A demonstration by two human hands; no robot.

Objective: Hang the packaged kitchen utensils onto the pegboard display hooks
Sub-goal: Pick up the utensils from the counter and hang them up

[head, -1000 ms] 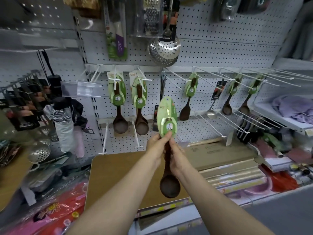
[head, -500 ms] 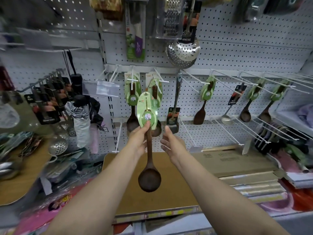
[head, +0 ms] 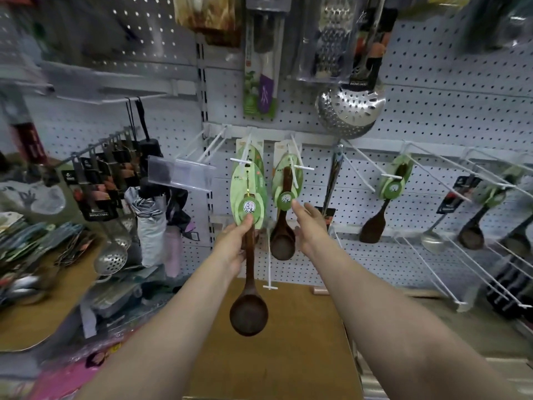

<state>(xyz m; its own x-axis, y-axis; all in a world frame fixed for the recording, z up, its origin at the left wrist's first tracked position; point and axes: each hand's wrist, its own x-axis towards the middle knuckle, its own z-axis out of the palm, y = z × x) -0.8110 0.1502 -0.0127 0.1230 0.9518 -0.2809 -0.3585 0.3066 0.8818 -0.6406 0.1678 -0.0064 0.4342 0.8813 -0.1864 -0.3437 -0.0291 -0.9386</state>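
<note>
My left hand (head: 235,243) grips a dark wooden spoon (head: 248,310) by its handle, just under its green leaf-shaped card (head: 247,194). The card's top sits at the tip of a white pegboard hook (head: 241,160), in front of another carded spoon hanging there. My right hand (head: 307,223) is held with fingers straight, holding nothing, its fingertips near the round label of the neighbouring hung spoon (head: 284,226). Further right, another carded wooden spatula (head: 377,217) hangs on its hook.
A steel skimmer (head: 350,109) and packaged graters hang above. Long bare white hooks (head: 438,174) jut out at right. Black-carded utensils (head: 95,183) and a folded umbrella (head: 151,226) hang at left. A brown cardboard sheet (head: 288,342) lies on the shelf below.
My left hand has carried the spoon up and left to the hook's tip. My right hand let go of it and now reaches toward the neighbouring spoon.
</note>
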